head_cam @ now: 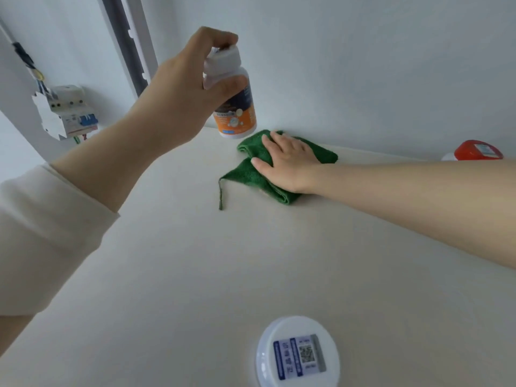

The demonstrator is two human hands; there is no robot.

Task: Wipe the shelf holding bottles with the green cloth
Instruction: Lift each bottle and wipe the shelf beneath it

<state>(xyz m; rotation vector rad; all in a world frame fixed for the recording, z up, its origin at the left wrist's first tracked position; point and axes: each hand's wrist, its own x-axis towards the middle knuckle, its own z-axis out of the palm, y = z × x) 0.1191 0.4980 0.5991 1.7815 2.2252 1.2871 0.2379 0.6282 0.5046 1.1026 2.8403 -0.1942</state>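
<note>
Holding one bottle [236, 113] of three — left hand [190, 82]; right hand [290, 163] presses green cloth [251, 177].

Soft, even, cool light; faint shadows, mild blur, wide-angle edge distortion.

The left hand [190, 79] grips a white bottle [234, 113] with an orange label by its cap, holding it tilted near the shelf's [181, 275] back edge. Just beside it, the right hand [290, 163] presses flat on the crumpled green cloth [248, 174]. A white lid [297, 353] with a code sticker sits at the near edge. A red-capped container [477, 150] stands at the back right.
</note>
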